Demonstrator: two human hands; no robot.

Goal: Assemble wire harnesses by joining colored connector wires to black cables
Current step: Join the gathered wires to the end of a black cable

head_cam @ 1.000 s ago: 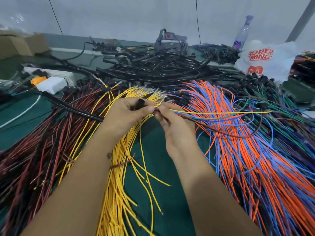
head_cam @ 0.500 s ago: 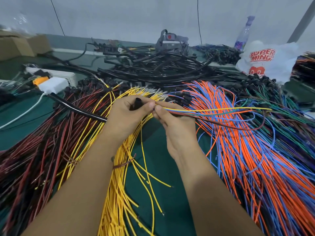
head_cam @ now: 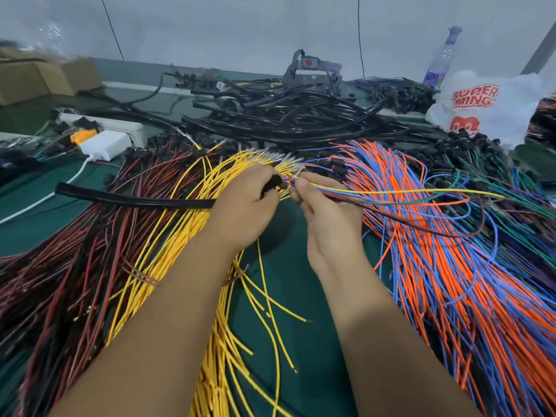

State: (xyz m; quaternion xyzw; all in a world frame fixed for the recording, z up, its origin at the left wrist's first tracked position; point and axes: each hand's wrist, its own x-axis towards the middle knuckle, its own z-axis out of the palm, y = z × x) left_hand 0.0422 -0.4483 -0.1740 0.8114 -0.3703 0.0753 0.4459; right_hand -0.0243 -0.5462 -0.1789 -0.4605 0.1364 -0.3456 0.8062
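While the left hand [head_cam: 243, 212] gripped the end of a black cable [head_cam: 135, 200] trailing leftward over the red wires [head_cam: 75, 266], the right hand [head_cam: 328, 218] pinched a small bundle of colored wires [head_cam: 406, 195] at the cable's mouth, above the yellow wire pile [head_cam: 210, 341] on the green table [head_cam: 301, 311].

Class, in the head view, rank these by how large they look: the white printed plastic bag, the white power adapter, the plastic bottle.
1. white printed plastic bag
2. white power adapter
3. plastic bottle, close to the adapter and partly hidden, so unsure
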